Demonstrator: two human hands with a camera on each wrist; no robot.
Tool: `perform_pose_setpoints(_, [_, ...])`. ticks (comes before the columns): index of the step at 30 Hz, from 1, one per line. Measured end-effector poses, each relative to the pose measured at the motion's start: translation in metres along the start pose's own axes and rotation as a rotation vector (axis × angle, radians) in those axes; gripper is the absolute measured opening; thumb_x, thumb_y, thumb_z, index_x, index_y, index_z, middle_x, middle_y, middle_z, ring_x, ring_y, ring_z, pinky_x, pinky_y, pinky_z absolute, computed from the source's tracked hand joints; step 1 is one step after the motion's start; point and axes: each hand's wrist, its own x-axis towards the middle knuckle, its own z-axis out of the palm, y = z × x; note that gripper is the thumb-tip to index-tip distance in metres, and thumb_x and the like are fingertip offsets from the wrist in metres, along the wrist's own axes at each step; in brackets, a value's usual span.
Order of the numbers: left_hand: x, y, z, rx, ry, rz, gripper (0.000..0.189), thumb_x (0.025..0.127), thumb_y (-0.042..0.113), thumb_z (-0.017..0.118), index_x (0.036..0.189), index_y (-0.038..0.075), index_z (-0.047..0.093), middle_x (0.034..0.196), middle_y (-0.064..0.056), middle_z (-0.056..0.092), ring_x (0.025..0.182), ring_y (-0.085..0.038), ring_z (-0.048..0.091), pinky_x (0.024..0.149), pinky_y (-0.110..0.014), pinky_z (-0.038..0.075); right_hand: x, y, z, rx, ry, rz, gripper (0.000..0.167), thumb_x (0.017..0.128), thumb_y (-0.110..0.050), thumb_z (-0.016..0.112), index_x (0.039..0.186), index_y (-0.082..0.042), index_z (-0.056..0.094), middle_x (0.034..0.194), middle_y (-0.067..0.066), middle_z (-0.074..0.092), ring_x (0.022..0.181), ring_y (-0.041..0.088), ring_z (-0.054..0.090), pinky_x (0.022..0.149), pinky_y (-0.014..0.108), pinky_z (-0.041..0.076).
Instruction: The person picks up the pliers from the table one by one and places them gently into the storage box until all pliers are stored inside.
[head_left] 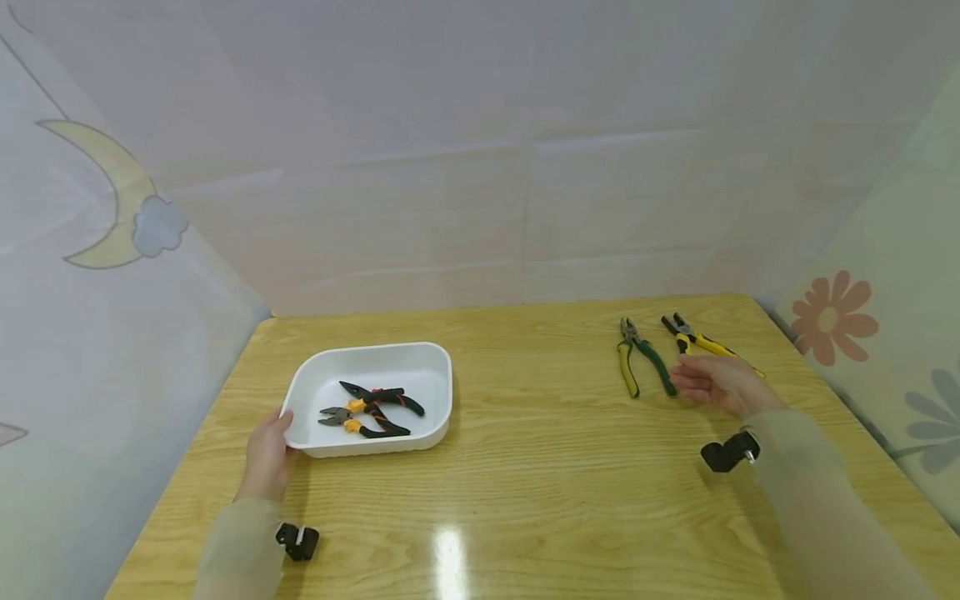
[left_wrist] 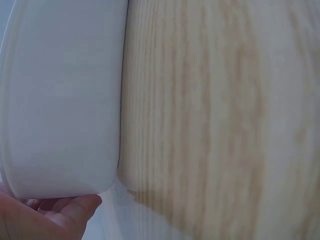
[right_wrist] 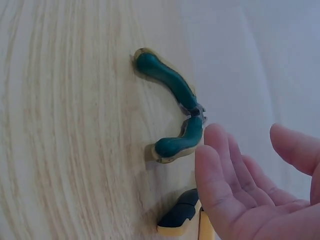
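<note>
My left hand (head_left: 267, 454) grips the left end of a white plastic tray (head_left: 315, 372), its thumb over the rim; in the left wrist view the fingers (left_wrist: 75, 212) curl against the tray's end wall. Two pairs of pliers with black and orange handles lie inside: long-nose pliers (head_left: 390, 398) and, nearer me, a second pair (head_left: 375, 429). On the right, my right hand (head_left: 716, 383) is held over the table with fingers relaxed and nothing in them. Close by lie green-and-yellow pliers (head_left: 654, 367) and black-and-yellow pliers (head_left: 708, 342), the latter partly hidden behind the hand.
The wooden table (head_left: 525, 467) reaches back to a pale cloth wall (head_left: 480, 208). Printed cloth walls also stand at the left and right sides. Each wrist wears a small black camera, one at the left sleeve (head_left: 240, 542).
</note>
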Motion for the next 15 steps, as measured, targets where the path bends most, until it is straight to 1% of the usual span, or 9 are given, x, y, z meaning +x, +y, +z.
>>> perform_pose_setpoints(3, [-0.001,0.001,0.0,0.002,0.009,0.002,0.055,0.107,0.023,0.026,0.152,-0.005,0.011,0.158,-0.021,0.013,0.143,-0.03,0.018,0.117,-0.036,0.02,0.003,0.002,-0.001,-0.042,0.015,-0.019,0.028,0.102,-0.012,0.05,0.085,-0.024,0.07,0.087,0.0,0.071,0.083,0.012,0.069,0.075,0.029,0.057])
perform_pose_setpoints(4, [-0.001,0.001,-0.001,0.003,0.014,0.004,0.055,0.106,0.023,0.026,0.152,-0.005,0.011,0.158,-0.022,0.014,0.143,-0.031,0.018,0.117,-0.036,0.02,0.004,0.003,0.0,-0.067,0.022,-0.029,0.024,0.102,-0.013,0.051,0.089,-0.022,0.069,0.088,-0.001,0.071,0.083,0.011,0.069,0.076,0.029,0.057])
perform_pose_setpoints(5, [-0.001,0.001,-0.001,0.004,0.017,0.004,0.055,0.106,0.023,0.026,0.152,-0.005,0.011,0.158,-0.022,0.014,0.143,-0.031,0.018,0.117,-0.037,0.02,0.005,0.004,0.0,-0.109,0.033,-0.038,0.018,0.102,-0.014,0.051,0.099,-0.017,0.069,0.089,-0.003,0.07,0.084,0.01,0.068,0.077,0.029,0.057])
perform_pose_setpoints(6, [-0.001,0.001,-0.001,0.006,0.021,0.004,0.055,0.106,0.023,0.026,0.152,-0.005,0.012,0.158,-0.021,0.014,0.143,-0.031,0.019,0.117,-0.037,0.02,0.007,0.005,0.001,-0.15,0.045,-0.045,0.017,0.102,-0.015,0.052,0.111,-0.012,0.066,0.089,-0.005,0.069,0.085,0.009,0.067,0.078,0.029,0.057])
perform_pose_setpoints(8, [-0.002,0.0,-0.002,0.007,0.022,0.004,0.055,0.106,0.023,0.026,0.152,-0.005,0.012,0.158,-0.021,0.014,0.143,-0.031,0.019,0.117,-0.038,0.021,0.01,0.006,0.003,-0.228,0.072,-0.051,0.032,0.102,-0.018,0.052,0.129,-0.002,0.053,0.09,-0.008,0.067,0.085,0.008,0.066,0.078,0.028,0.056])
perform_pose_setpoints(10, [-0.003,0.0,-0.004,0.015,0.021,-0.001,0.056,0.107,0.024,0.026,0.152,-0.004,0.012,0.158,-0.021,0.014,0.143,-0.031,0.02,0.117,-0.038,0.021,0.014,0.008,0.006,-0.309,0.1,-0.054,0.05,0.102,-0.019,0.052,0.141,0.007,0.036,0.09,-0.009,0.065,0.085,0.007,0.064,0.077,0.028,0.056])
perform_pose_setpoints(11, [-0.003,0.0,-0.004,0.018,0.02,-0.005,0.056,0.107,0.024,0.026,0.153,-0.004,0.012,0.158,-0.021,0.015,0.143,-0.031,0.02,0.117,-0.039,0.021,0.014,0.008,0.007,-0.344,0.109,-0.053,0.056,0.102,-0.02,0.052,0.144,0.011,0.03,0.091,-0.01,0.064,0.084,0.007,0.063,0.077,0.028,0.056])
perform_pose_setpoints(15, [-0.004,-0.001,-0.005,0.025,0.013,-0.009,0.056,0.107,0.024,0.026,0.153,-0.004,0.011,0.158,-0.021,0.014,0.143,-0.031,0.02,0.117,-0.039,0.021,0.017,0.008,0.012,-0.428,0.134,-0.068,0.055,0.101,-0.018,0.052,0.142,0.013,0.033,0.094,-0.006,0.062,0.083,0.009,0.061,0.074,0.029,0.055])
